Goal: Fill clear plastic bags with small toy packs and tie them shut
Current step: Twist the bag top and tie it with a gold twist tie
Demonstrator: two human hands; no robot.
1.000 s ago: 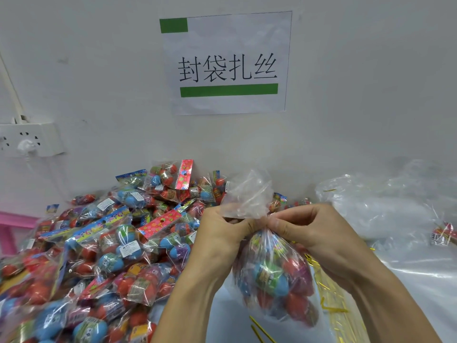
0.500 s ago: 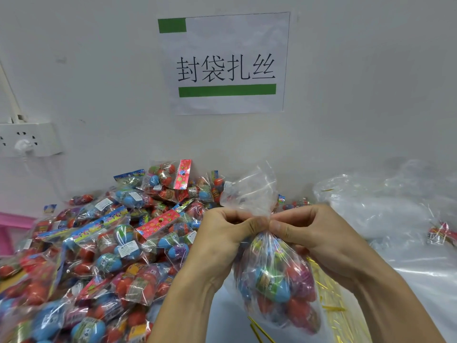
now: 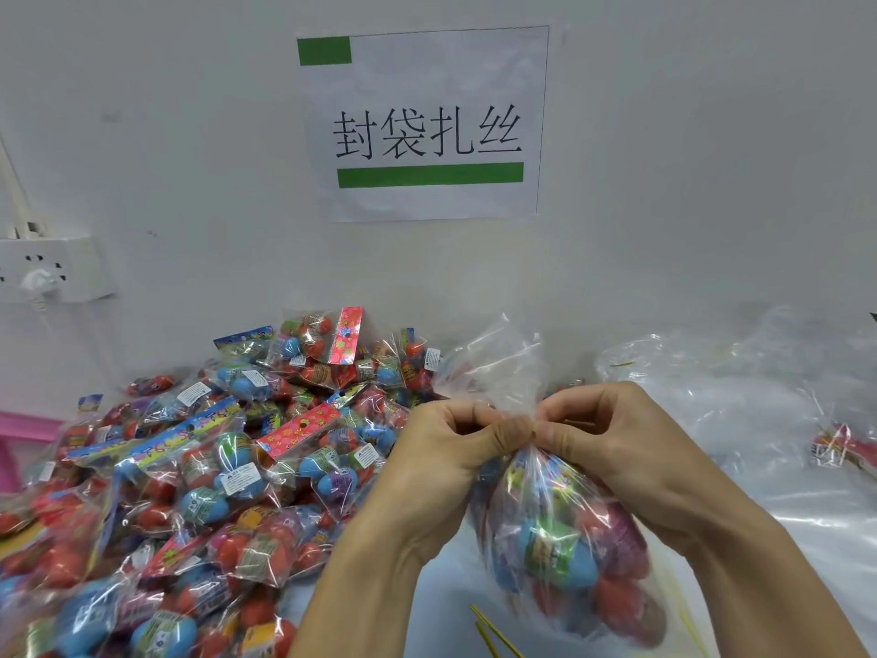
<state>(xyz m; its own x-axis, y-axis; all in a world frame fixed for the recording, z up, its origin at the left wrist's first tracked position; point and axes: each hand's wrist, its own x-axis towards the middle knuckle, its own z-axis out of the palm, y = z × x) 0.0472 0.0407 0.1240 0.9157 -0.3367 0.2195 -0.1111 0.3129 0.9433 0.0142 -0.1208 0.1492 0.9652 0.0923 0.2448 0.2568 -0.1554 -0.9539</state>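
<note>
Two hands, the left hand (image 3: 441, 448) and right hand (image 3: 612, 444), pinched the gathered neck of one filled clear bag (image 3: 564, 539); one heap of toy packs (image 3: 199, 467) lay left, uncountable.

Clear bag (image 3: 560, 529): thin glossy crinkled plastic. Toy packs (image 3: 228, 477): shiny film wrap. Wall sign (image 3: 427, 121): matt paper.

At centre right of the frame, the left hand (image 3: 439, 460) and right hand (image 3: 612, 448) pinch the gathered neck of a clear bag (image 3: 564, 539) full of toy packs. A heap of packs (image 3: 199, 472) fills the lower left. A paper sign (image 3: 424, 123) hangs at upper centre, a socket (image 3: 47, 270) at left, and empty bags (image 3: 740, 401) lie at right.
</note>
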